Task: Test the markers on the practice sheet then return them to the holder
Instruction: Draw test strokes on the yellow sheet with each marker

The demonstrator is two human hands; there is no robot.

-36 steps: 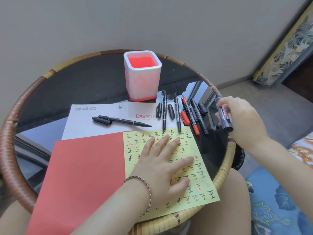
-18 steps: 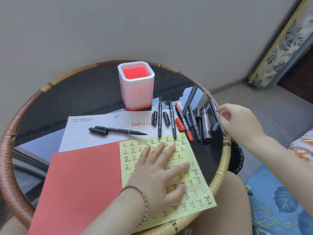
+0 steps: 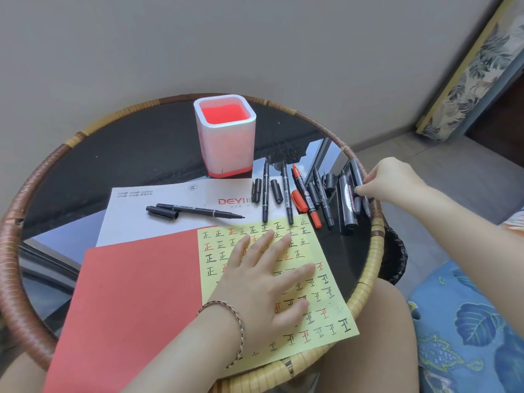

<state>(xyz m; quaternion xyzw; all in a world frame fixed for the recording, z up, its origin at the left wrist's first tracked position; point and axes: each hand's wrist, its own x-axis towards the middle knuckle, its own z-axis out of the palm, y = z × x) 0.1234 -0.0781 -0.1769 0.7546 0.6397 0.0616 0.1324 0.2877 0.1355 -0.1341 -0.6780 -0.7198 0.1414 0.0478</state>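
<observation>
Right hand (image 3: 392, 178) pinches a grey marker (image 3: 359, 185) at the desk's right rim, its long axis pointing away. Left hand (image 3: 265, 282), flat and released, pins the yellow practice sheet (image 3: 326, 302); the holder (image 3: 226, 137) stands far-left.

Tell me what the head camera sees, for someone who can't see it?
A left hand lies flat on a yellow sheet of pen marks, while the right hand touches a grey pen by the table's rim.

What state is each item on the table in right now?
holder: upright, no markers inside.
practice sheet: flat, covered with marks, pinned by left hand.
red marker: uncapped, lying down.
thin black marker: uncapped, cap beside it.
right hand: fingers on a grey pen.
</observation>
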